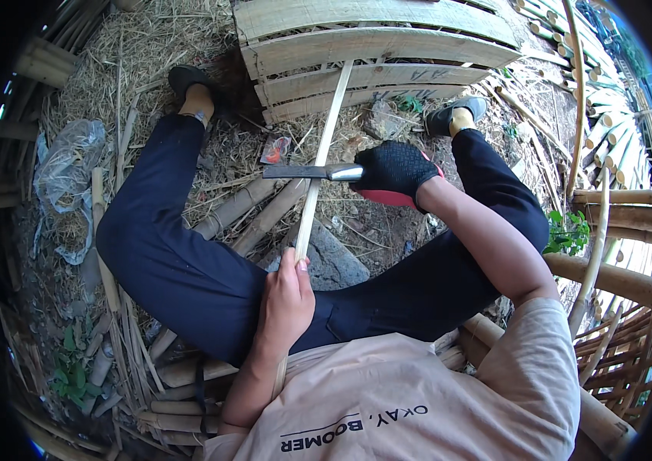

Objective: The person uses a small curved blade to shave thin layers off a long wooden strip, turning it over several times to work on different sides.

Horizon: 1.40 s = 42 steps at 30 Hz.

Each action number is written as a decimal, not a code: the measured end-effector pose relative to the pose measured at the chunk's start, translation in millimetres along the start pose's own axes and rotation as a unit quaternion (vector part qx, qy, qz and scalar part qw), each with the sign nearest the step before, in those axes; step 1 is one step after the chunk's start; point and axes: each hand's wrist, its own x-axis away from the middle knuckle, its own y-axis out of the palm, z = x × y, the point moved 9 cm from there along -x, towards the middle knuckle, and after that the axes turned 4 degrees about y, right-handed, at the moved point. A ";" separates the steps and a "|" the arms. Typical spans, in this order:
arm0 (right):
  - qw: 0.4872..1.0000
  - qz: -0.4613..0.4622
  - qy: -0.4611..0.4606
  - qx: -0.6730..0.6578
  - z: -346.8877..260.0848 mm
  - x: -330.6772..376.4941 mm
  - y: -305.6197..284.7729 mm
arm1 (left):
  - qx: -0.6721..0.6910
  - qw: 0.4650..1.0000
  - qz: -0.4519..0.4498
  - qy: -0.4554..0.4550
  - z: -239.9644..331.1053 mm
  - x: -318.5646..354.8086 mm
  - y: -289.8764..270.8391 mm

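Bamboo strip (320, 154), 1, gripped by left hand (286, 301), 1 knife (310, 172) clenched in gloved right hand (395, 173)

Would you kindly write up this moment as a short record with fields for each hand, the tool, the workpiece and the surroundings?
left hand: bare left hand grips the near end of the bamboo strip
right hand: gloved right hand closed on the handle of the knife
tool: flat dark blade, held crosswise against the strip
workpiece: long pale strip, running away from the person toward the bamboo slat panel
posture: seated, legs spread, in dark trousers
surroundings: straw-covered ground, bamboo poles at right, clear plastic bag at left
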 end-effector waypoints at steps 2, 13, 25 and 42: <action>1.000 -0.019 0.013 -0.014 -8.2 7.8 -0.7 | 0.009 1.000 -0.013 -0.016 -1.0 -1.9 0.4; 0.999 -0.047 0.014 0.000 -12.0 21.8 13.6 | 0.019 1.000 0.004 -0.013 -16.4 -3.4 6.2; 0.991 0.000 0.097 0.094 20.9 17.0 -20.3 | -0.047 0.998 -0.012 -0.037 -4.2 0.6 10.1; 0.993 0.081 0.072 0.042 23.1 28.3 -44.8 | -0.033 0.999 0.014 -0.018 -6.8 2.5 8.3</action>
